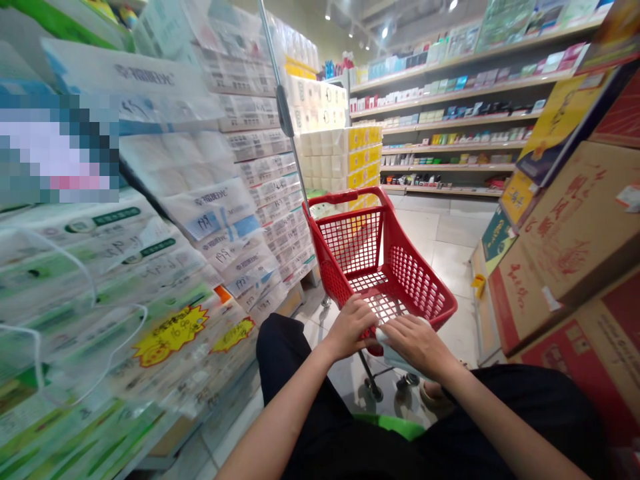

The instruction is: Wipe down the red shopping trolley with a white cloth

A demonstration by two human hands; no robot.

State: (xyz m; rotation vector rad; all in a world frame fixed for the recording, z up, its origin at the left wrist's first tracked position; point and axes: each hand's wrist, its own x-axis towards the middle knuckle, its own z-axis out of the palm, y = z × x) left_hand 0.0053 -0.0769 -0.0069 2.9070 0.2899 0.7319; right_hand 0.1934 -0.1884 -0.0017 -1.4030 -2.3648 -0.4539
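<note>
Shelves (460, 122) were pretty packed, pale tiled floor (455, 230) in front of them, bright little lights (385, 31) up above them.

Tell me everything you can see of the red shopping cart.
The red shopping cart has a plastic-looking basket with perforated walls and bottom, and a raised bar at the far end. It stands upright on a dark frame with wheels on the pale tiled floor. The left hand touches its near edge; the right hand is there too, over a pale item. A metal pole rises by its far left corner; any attachment is unclear.
</note>
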